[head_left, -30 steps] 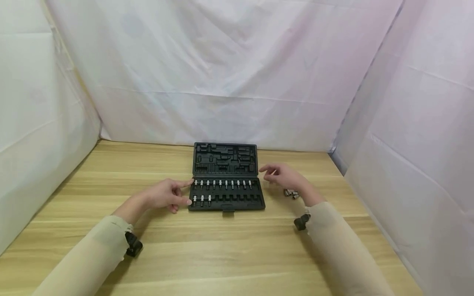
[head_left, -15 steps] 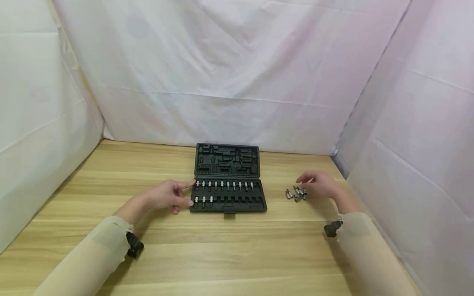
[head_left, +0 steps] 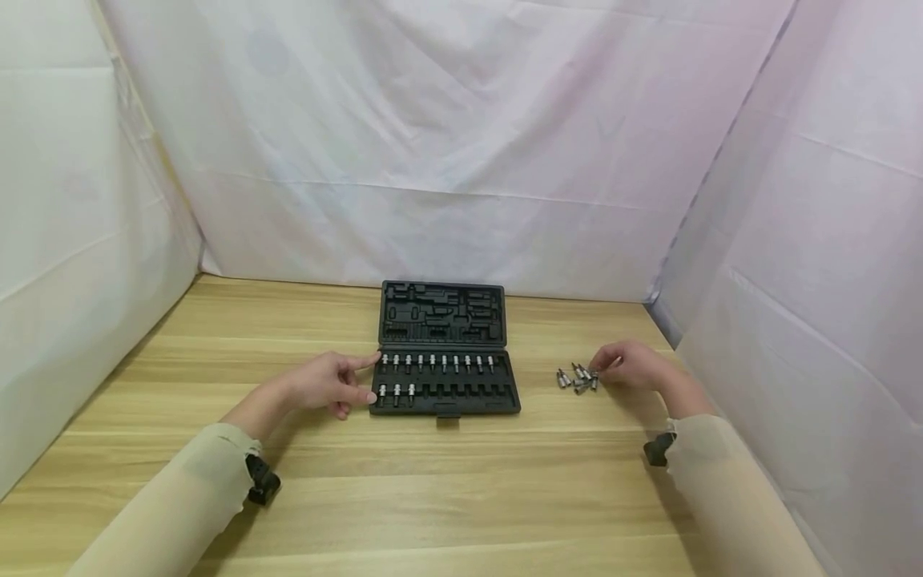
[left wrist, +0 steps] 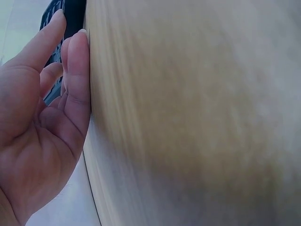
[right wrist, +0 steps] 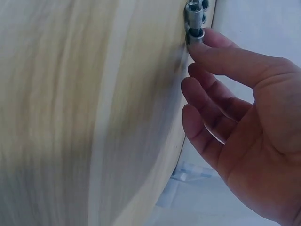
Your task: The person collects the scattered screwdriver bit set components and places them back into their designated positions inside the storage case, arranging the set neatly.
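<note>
A black tool case [head_left: 447,408] lies unfolded on the table in the head view. Silver bit sockets fill most of its back row [head_left: 433,361]; three sockets [head_left: 397,390] sit at the left of the front row, with bare slots to their right. At the case's left edge my left hand [head_left: 328,383] rests its extended index finger and thumb. To the right, my right hand [head_left: 634,369] is at a small pile of loose bit sockets [head_left: 580,373]. The right wrist view has its thumb and index finger pinching one bit socket [right wrist: 195,37], the other fingers loosely bent.
The wooden table [head_left: 433,497] runs in front of the case. White cloth walls stand at the back [head_left: 433,160], the left [head_left: 65,240] and the right [head_left: 815,280]. A black wrist camera [head_left: 261,479] is strapped at the left sleeve, another [head_left: 658,450] at the right.
My right hand has moved right, from beside the case to the loose sockets, and its thumb and index finger have closed on one. The left hand has stayed at the case's edge.
</note>
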`<state>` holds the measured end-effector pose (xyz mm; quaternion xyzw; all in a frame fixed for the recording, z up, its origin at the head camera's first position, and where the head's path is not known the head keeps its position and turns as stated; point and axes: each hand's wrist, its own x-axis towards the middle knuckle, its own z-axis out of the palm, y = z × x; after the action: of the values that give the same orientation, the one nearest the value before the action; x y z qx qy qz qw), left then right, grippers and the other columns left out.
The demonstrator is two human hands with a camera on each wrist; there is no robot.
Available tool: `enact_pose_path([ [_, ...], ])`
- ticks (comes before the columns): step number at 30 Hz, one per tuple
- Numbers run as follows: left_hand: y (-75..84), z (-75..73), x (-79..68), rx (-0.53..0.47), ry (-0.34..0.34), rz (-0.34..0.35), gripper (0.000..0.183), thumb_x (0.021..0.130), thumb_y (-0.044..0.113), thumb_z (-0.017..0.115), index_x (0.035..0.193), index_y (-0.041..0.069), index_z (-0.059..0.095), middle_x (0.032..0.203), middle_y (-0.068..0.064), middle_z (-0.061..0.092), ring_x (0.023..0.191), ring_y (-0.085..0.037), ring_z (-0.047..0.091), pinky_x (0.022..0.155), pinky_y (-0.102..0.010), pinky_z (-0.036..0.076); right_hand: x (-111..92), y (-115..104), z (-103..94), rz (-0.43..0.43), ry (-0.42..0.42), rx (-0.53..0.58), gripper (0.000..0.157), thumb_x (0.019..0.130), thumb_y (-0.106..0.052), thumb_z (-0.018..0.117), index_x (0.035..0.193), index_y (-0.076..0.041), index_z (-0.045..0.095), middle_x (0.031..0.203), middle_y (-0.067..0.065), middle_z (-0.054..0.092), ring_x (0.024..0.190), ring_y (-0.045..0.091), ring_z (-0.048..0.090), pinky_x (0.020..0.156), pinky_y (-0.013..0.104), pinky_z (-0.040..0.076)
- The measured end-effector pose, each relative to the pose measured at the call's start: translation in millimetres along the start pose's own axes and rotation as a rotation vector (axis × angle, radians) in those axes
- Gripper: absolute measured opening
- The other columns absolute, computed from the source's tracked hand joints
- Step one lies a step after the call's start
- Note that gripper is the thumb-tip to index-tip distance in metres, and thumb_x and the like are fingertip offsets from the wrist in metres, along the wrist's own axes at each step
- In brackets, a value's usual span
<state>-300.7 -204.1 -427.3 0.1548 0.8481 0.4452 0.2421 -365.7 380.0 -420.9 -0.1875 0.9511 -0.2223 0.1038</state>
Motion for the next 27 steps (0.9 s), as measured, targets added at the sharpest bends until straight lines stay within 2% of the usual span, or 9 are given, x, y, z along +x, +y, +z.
enact_pose_path([
  [5,-1.5,-0.3,-0.3,0.001,-0.001,-0.004,0.094,0.098,0.028,0.085,0.174,0.020,0.030,0.093,-0.012,0.060,0.073,-0.021,0.067,0.071,-0.035,0.068,-5,3,-0.5,-0.002,-0.030,-0.006,0.012,0.096,-0.008,0.082,0.108,-0.010,0.083,0.110,0.007,0.082,0.110,0.030,0.073,0.104,0.059,0.059],
  [9,-1.8,0.1,-1.1,0.001,-0.004,0.001,0.093,0.099,0.028,0.084,0.174,0.018,0.030,0.093,-0.012,0.061,0.073,-0.021,0.067,0.071,-0.035,0.068,-9,6,-1.5,-0.004,-0.015,-0.059,0.007,0.097,-0.013,0.082,0.103,-0.011,0.082,0.104,0.003,0.082,0.104,0.023,0.072,0.100,0.052,0.058],
  [12,0.0,0.6,-2.4,-0.004,-0.005,0.008,0.092,0.099,0.026,0.084,0.174,0.017,0.030,0.092,-0.011,0.060,0.073,-0.021,0.066,0.070,-0.035,0.068,-12,6,-2.8,0.017,0.030,-0.068,0.005,0.098,-0.016,0.082,0.103,-0.015,0.082,0.102,-0.001,0.081,0.100,0.019,0.070,0.095,0.045,0.057],
  [17,1.2,0.4,-3.4,-0.008,-0.002,0.006,0.092,0.099,0.026,0.084,0.174,0.018,0.030,0.092,-0.011,0.060,0.073,-0.020,0.066,0.070,-0.035,0.068,-11,1,-6.4,0.053,0.109,-0.005,0.008,0.101,-0.021,0.080,0.107,-0.017,0.079,0.106,0.001,0.080,0.094,0.016,0.068,0.087,0.035,0.056],
  [22,-0.8,0.6,-2.8,-0.004,0.002,-0.002,0.093,0.098,0.027,0.085,0.174,0.019,0.030,0.092,-0.011,0.059,0.073,-0.020,0.066,0.070,-0.034,0.068,-5,-13,-5.9,0.012,0.136,0.054,0.017,0.106,-0.021,0.076,0.115,-0.007,0.075,0.108,0.007,0.078,0.098,0.015,0.069,0.086,0.031,0.058],
  [27,0.7,0.5,-1.8,-0.010,0.001,0.009,0.092,0.099,0.027,0.084,0.174,0.019,0.030,0.092,-0.010,0.059,0.072,-0.020,0.065,0.069,-0.035,0.068,1,-32,-1.8,0.006,0.157,0.176,0.032,0.108,-0.023,0.072,0.133,-0.004,0.069,0.111,0.016,0.078,0.097,0.026,0.072,0.081,0.033,0.060],
])
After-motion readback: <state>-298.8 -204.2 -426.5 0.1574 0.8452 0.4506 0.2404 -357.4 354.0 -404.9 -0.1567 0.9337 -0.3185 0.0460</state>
